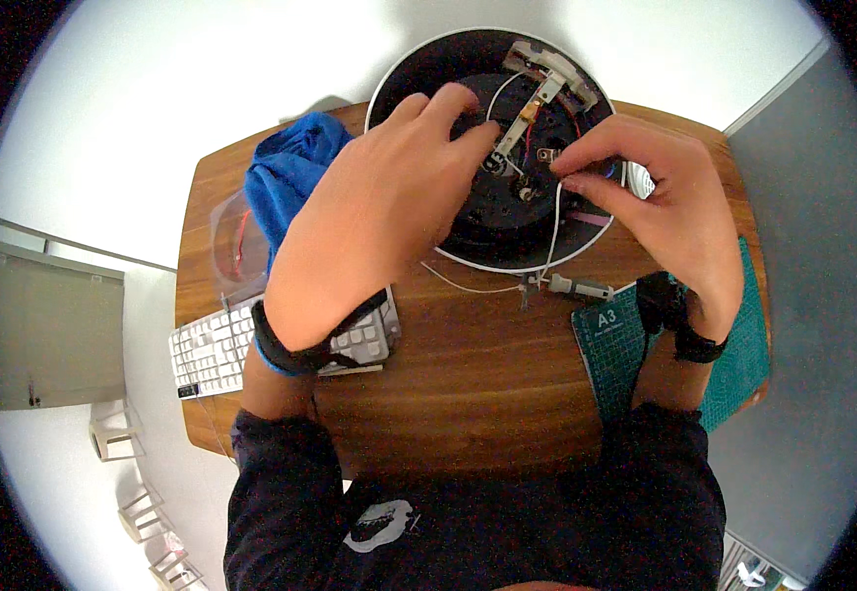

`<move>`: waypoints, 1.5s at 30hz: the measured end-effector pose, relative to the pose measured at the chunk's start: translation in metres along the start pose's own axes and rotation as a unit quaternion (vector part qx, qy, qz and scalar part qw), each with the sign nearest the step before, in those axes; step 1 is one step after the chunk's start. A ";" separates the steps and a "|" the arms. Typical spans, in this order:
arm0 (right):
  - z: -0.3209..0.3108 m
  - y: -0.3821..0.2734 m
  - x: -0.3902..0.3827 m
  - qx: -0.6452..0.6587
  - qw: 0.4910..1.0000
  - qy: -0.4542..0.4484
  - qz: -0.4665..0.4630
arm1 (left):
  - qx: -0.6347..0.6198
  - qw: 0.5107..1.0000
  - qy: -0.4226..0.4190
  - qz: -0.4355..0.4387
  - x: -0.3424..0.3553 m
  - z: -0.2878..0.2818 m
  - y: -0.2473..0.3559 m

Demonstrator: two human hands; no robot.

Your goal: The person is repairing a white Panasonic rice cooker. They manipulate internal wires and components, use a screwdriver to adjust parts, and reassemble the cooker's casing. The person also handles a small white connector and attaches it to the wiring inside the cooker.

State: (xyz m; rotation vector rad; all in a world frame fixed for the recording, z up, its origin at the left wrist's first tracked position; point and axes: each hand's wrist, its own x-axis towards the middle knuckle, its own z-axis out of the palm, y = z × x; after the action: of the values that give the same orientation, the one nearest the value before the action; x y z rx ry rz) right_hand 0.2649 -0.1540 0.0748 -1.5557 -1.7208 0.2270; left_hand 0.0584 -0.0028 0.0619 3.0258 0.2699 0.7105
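Observation:
A round black appliance housing (487, 258) with a white rim lies opened on the table, its inside facing up. Across it runs a pale metal strip (532, 116), joined to a bracket (571, 79), with thin red and white wires around. My right hand (660, 182) is closed at the right rim, thumb and index finger pinching a white wire (557, 222) that hangs over the near edge. My left hand (399, 172) reaches over the housing's left side, fingers bent and apart, index fingertip near the strip. Its thumb is hidden.
A blue cloth (295, 163) lies left, beside a clear plastic tray (226, 246) holding something red. Below is a white keyboard (212, 350). A green cutting mat (605, 364) lies under my right forearm. A small grey plastic piece (581, 288) sits before the housing on the wooden table (468, 374).

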 end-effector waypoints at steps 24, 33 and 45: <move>0.015 0.013 0.000 -0.077 0.996 0.006 -0.051 | -0.045 0.996 -0.017 0.070 0.026 -0.020 -0.022; 0.023 0.010 0.001 -0.072 0.997 -0.017 0.004 | -0.215 0.975 0.043 -0.043 0.012 -0.016 -0.001; 0.036 -0.004 0.001 0.001 0.998 -0.037 0.055 | -0.227 0.972 0.051 -0.039 -0.005 0.010 -0.006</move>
State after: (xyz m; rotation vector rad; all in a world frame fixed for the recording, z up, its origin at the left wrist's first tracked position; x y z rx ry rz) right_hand 0.2389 -0.1407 0.0538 -1.6604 -1.6925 0.3455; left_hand 0.0578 0.0026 0.0501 2.5382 0.1942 0.7952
